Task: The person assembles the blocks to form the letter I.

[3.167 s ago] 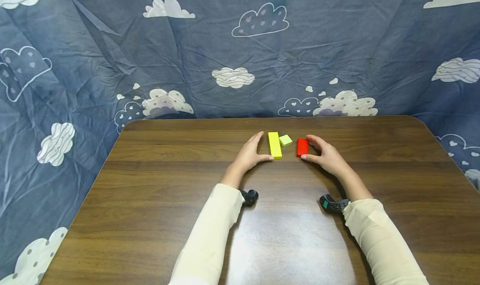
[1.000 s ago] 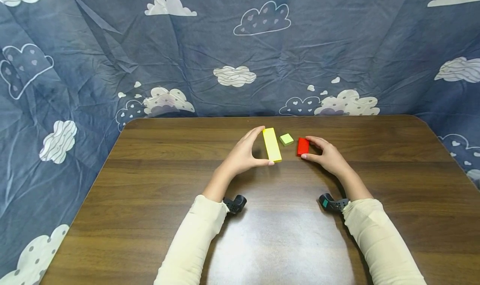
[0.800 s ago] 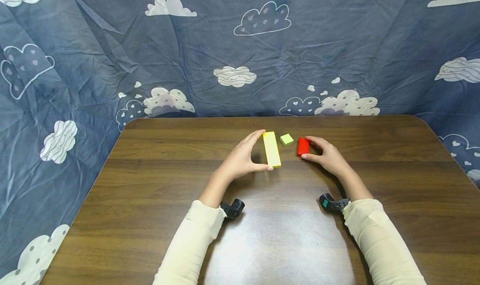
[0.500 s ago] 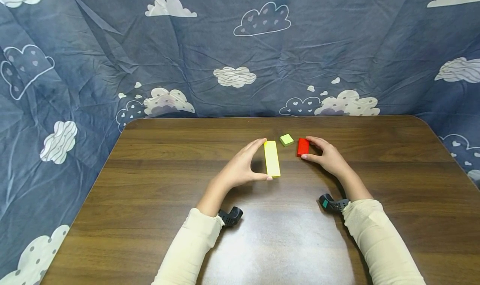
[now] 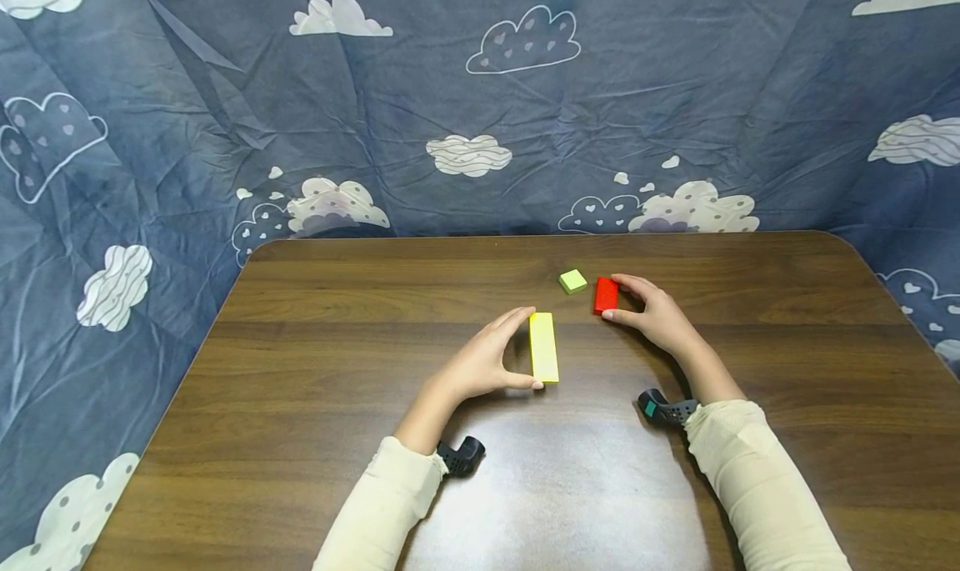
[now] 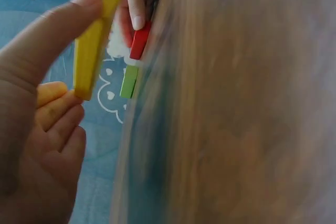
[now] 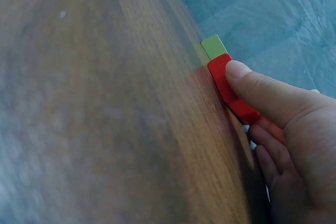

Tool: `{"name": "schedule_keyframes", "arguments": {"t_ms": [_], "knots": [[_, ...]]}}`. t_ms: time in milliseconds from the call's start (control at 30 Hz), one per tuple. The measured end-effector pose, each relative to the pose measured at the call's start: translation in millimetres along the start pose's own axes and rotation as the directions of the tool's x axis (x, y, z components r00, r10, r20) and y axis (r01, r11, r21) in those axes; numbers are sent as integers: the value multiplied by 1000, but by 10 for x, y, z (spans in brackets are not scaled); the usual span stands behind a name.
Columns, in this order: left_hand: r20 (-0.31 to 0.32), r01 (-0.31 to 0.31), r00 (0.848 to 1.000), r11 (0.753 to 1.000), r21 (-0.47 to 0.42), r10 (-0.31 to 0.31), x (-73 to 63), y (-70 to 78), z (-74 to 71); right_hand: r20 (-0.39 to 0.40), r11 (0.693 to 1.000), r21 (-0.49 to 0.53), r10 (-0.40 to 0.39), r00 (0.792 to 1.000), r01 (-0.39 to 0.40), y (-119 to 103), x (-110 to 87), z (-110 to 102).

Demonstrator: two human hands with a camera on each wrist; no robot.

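Note:
A long yellow block (image 5: pixel 543 348) is pinched lengthwise between the thumb and fingertips of my left hand (image 5: pixel 480 367). In the left wrist view the yellow block (image 6: pixel 93 45) hangs apart from the tabletop. My right hand (image 5: pixel 654 311) holds a red block (image 5: pixel 606 296) by its two ends, thumb on the near end; the block sits on the table. The right wrist view has the thumb pressed on the red block (image 7: pixel 223 80). Between the two hands, further back, a small light green square block (image 5: pixel 573 282) lies on the table, a little left of the red one.
The brown wooden table (image 5: pixel 337 329) has its far edge just behind the blocks. Behind it hangs a blue cloth (image 5: pixel 420 96) with a cloud print. Dark wrist cameras, such as the left one (image 5: pixel 463 456), stick out from both sleeves.
My left hand has taken hold of the yellow block, lifted it and carried it toward me, away from the green block. The right hand and red block have stayed in place.

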State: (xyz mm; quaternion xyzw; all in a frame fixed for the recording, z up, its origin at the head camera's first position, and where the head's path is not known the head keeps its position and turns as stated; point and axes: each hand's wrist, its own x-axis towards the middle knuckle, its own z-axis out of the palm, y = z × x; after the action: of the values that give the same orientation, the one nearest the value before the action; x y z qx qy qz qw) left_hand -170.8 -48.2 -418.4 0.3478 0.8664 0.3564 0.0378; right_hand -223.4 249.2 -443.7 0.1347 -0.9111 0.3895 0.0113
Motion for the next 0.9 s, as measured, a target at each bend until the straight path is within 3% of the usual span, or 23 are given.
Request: {"name": "schedule_keyframes", "arguments": {"t_ms": [533,900], "knots": [[83,35,996,999,15,-36,-118,-70,148,17,1000,-8,0,1000,0,-19,-4,-7],[95,4,995,1000,28,-7,-127,-108,165,14,1000,-5,-9,1000,9,-67,-5,-16]]}}
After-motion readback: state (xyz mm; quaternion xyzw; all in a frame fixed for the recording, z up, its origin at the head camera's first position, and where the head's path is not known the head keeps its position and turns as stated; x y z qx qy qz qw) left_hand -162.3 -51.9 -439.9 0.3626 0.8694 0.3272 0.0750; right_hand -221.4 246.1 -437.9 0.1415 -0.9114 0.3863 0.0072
